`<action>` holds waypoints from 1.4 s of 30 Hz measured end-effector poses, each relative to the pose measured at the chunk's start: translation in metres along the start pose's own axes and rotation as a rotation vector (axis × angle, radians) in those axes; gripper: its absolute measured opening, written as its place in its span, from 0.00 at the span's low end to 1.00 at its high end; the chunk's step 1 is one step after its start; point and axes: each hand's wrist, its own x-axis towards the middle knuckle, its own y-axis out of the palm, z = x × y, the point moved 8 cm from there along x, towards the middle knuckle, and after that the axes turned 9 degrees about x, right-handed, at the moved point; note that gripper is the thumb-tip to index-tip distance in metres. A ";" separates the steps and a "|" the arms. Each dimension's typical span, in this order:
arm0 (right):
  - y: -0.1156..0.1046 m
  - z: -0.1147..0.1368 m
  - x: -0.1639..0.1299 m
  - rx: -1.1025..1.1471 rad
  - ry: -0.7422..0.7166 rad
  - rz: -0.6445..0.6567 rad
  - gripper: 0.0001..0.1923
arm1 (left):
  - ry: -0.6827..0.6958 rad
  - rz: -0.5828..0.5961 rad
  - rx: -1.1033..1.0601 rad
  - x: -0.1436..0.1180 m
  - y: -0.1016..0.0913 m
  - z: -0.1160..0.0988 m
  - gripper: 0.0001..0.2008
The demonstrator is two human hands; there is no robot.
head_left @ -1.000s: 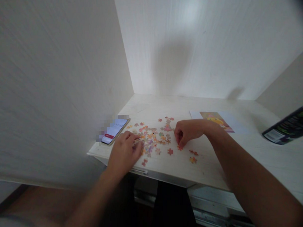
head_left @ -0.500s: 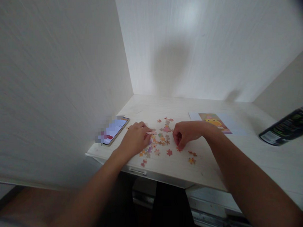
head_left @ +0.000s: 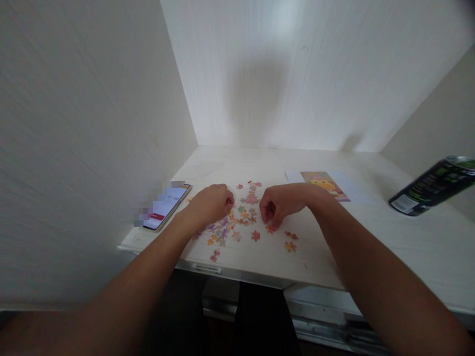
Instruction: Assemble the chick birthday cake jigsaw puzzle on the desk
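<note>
Here, both hands are down in the scatter of puzzle pieces [head_left: 239, 219] on the table [head_left: 380, 235]. I take that scatter as my landmark.

Left hand [head_left: 211, 202]: curled loosely at the scatter's left-far edge, fingertips tucked toward the pieces. I cannot tell whether a piece is pinched; the fingers hide it.

Right hand [head_left: 279, 202]: curled at the scatter's right side, fingers bent down and inward, tips touching or just over an orange-red piece [head_left: 270, 229]. Whether it is clamped on that piece I cannot tell; too small and blurred.

Arms: both forearms come in from the near edge of the table and converge on the scatter, wrists low, knuckles up. The two hands sit apart, with the thick of the pieces between them.

Step in hand, as I judge it: sorting and picking through loose pieces, no joined section visible yet. The next move would call for a fine fingertip pinch on one small flat piece without dragging its neighbours, then turning it to match.

Around the scatter:
- phone [head_left: 164, 206], screen lit, lying flat just left of the scatter, near the left hand.
- picture sheet [head_left: 331, 187] with a yellow figure, right and a little beyond the scatter.
- dark can [head_left: 436, 184], well right of the scatter, seen tilted.
- a few stray pieces [head_left: 290, 243] sit near-right of the main scatter, close to the table's front edge.
</note>
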 end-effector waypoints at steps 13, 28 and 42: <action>0.002 -0.004 0.002 0.017 -0.007 0.026 0.19 | 0.056 -0.013 -0.051 0.013 0.001 -0.001 0.05; 0.001 -0.002 0.003 -0.043 0.034 -0.003 0.15 | 0.017 0.043 -0.653 -0.049 -0.005 -0.061 0.10; 0.002 -0.006 0.007 -0.031 0.003 0.008 0.21 | 0.067 -0.080 -0.349 -0.032 0.002 -0.098 0.11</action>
